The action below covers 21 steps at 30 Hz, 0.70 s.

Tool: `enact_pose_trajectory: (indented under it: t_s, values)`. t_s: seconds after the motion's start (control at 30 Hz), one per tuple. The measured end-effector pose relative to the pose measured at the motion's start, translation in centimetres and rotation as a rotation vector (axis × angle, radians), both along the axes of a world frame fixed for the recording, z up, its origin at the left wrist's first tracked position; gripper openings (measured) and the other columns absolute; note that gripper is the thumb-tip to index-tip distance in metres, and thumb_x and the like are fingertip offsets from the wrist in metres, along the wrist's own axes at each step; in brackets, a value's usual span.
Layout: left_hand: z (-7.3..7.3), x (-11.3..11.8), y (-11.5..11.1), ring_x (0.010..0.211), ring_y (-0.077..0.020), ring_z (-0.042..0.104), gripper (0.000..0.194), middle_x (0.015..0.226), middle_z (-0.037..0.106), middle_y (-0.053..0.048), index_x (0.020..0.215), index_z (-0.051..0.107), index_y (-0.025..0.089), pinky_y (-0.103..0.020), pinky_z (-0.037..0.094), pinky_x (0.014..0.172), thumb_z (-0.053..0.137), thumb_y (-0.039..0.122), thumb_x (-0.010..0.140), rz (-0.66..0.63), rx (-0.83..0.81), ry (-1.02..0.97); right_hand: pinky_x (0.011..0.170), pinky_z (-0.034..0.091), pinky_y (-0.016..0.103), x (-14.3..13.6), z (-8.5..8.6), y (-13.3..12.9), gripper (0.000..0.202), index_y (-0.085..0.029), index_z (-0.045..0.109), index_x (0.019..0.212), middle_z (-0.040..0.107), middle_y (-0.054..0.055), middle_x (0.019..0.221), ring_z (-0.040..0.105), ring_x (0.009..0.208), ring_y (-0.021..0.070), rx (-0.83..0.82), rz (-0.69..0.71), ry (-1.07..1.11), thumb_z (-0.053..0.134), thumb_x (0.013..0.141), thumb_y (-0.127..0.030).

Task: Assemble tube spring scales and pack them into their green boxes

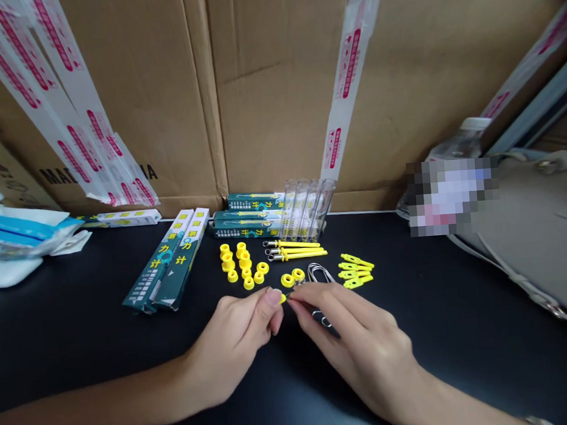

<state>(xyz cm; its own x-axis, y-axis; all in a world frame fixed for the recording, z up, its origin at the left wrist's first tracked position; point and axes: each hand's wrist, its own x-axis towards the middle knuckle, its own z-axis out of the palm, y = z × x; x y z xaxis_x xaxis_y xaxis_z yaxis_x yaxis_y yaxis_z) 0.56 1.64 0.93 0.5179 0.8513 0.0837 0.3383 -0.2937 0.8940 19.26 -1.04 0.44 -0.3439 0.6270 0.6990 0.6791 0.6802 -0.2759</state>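
Yellow piece [283,298] is held between both hands, above the black table [259,415]. It is clamped by the left hand's [245,328] thumb and fingers; at its end, a thin bit [290,295] is pinched by the right hand's [363,336] fingertips. Beyond, yellow rings [287,280] and metal hooks [321,272] are laid out, with flat yellow tags [356,274] placed to the right.

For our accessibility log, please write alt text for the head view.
A person's left hand pinches a small yellow piece, the right hand close beside it, above a black table. Beyond are yellow ring-shaped pieces, yellow rods, clear tubes and green boxes, before brown cardboard.
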Motion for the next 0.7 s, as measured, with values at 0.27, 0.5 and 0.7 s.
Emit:
enact_pose_trajectory:
  t_s: [0.27, 0.5, 0.7]
  values:
    - [-2.0, 1.4, -1.2, 0.044, -0.0053, 0.017, 0.048, 0.055, 0.026, 0.012, 0.073, 0.041, 0.021, -0.020, 0.017, 0.039, 0.048, 0.065, 0.091, 0.084, -0.580, -0.451, 0.062, 0.053, 0.028, -0.9, -0.7, -0.1, 0.008, -0.019, 0.058, 0.095, 0.067, 0.003, 0.083, 0.067, 0.068, 0.0167, -0.420, 0.007, 0.172, 0.054, 0.098, -0.025]
    - [-1.5, 1.5, -1.3, 0.046, -0.0047, 0.013, 0.054, 0.055, 0.023, 0.012, 0.072, 0.042, 0.020, -0.019, 0.012, 0.039, 0.051, 0.071, 0.086, 0.109, -0.619, -0.424, 0.062, 0.055, 0.022, -1.2, 0.2, 0.1, 0.012, -0.021, 0.060, 0.080, 0.069, -0.001, 0.072, 0.069, 0.064, 0.0146, -0.781, 0.116, 0.536, 0.062, 0.092, -0.024]
    - [-1.1, 1.5, -1.1, 0.044, -0.0045, 0.013, 0.064, 0.052, 0.025, 0.012, 0.066, 0.040, 0.021, -0.019, 0.012, 0.038, 0.044, 0.083, 0.078, 0.143, -0.650, -0.349, 0.059, 0.051, 0.017, -1.0, 0.4, 0.0, 0.013, -0.020, 0.067, 0.079, 0.068, -0.004, 0.066, 0.065, 0.058, 0.0103, -0.573, 0.025, 0.468, 0.064, 0.090, -0.015]
